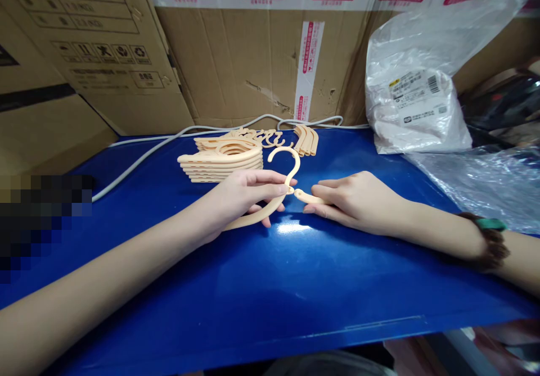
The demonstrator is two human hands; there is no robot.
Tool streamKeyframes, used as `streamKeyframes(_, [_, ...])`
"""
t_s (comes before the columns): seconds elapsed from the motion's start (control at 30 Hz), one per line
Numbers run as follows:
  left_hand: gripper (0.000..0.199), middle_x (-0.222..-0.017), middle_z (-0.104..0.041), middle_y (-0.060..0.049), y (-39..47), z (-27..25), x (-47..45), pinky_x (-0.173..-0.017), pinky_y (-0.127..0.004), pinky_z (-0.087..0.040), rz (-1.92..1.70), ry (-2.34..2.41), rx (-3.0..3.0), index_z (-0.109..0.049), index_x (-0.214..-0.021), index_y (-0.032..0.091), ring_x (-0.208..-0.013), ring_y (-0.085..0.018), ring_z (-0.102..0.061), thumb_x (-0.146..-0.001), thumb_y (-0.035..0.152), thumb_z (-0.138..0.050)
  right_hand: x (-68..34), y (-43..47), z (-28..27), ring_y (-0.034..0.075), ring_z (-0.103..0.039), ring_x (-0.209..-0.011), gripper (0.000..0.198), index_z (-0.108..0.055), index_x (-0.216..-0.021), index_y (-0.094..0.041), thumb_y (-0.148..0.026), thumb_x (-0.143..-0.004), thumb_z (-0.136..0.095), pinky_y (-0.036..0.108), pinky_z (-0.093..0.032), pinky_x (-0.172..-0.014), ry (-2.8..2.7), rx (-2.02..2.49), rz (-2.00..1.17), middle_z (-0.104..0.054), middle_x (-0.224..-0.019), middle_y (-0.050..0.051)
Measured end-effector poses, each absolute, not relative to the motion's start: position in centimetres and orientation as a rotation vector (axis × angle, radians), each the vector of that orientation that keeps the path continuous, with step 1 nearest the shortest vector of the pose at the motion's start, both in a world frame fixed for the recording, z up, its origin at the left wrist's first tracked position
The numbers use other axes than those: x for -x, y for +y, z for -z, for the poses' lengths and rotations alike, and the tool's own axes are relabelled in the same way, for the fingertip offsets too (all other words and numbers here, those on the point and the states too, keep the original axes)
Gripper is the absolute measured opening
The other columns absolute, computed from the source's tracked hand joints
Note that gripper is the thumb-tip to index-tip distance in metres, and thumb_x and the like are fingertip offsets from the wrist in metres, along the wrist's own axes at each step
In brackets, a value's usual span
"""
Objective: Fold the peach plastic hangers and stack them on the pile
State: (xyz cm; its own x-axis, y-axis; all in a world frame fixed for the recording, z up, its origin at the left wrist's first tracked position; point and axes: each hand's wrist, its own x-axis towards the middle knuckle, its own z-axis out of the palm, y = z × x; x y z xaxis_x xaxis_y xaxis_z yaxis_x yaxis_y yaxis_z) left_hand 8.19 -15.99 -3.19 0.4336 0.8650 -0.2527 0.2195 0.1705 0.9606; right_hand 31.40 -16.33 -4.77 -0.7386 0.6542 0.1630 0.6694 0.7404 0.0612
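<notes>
My left hand (248, 196) is closed around a cream plastic hanger piece (261, 214), a curved arm with a hook (294, 159) rising from its end. The thumb presses near the joint at the hook's base. My right hand (352, 199) pinches a separate cream hanger arm (307, 197), whose rounded end with a hole points left. That end sits very close to the joint in my left hand; whether they touch I cannot tell. Most of the right arm piece is hidden under my fingers. Behind my left hand lies a stack of cream hangers (223, 162).
Loose hooks (270, 137) and several curved arm pieces (306, 140) lie at the back of the blue table (270, 297). A white cable (147, 165) runs behind them. Cardboard boxes (236, 61) wall the back. A plastic bag (415, 100) with a label stands back right, by clear wrap (485, 179).
</notes>
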Motion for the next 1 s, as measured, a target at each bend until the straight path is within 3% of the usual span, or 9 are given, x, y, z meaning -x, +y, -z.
streamKeyframes(0.33, [0.016, -0.07, -0.07, -0.001, -16.11, 3.14, -8.12, -0.045, -0.013, -0.051, -0.54, 0.905, -1.279, -0.073, -0.101, 0.017, -0.058, -0.009, -0.063, -0.088, 0.021, -0.065, -31.27, -16.69, 4.99, 0.013, -0.052, -0.054, 0.051, -0.059, -0.074, -0.017, -0.046, -0.103, -0.029, 0.029, -0.021, -0.05, -2.772, 0.969, 0.455, -0.059, -0.066, 0.002])
streamKeyframes(0.5, [0.012, -0.074, -0.071, -0.001, -16.19, 3.1, -7.88, -0.05, -0.016, -0.056, -0.515, 0.864, -1.227, -0.072, -0.097, 0.018, -0.068, -0.012, -0.068, -0.086, 0.018, -0.067, -31.25, -16.66, 4.96, 0.014, -0.051, -0.055, 0.049, -0.057, -0.073, -0.018, -0.044, -0.104, -0.029, 0.03, -0.029, -0.055, -2.747, 0.89, 0.56, -0.059, -0.067, 0.003])
streamKeyframes(1.0, [0.006, -0.075, -0.067, 0.003, -16.24, 3.02, -7.96, -0.056, -0.013, -0.054, -0.505, 0.845, -1.411, -0.07, -0.086, 0.016, -0.063, -0.006, -0.061, -0.085, 0.021, -0.068, -31.3, -16.86, 5.13, 0.011, -0.051, -0.051, 0.04, -0.06, -0.082, -0.018, -0.036, -0.105, -0.032, 0.026, -0.034, -0.056, -2.685, 0.593, 0.633, -0.062, -0.064, -0.002])
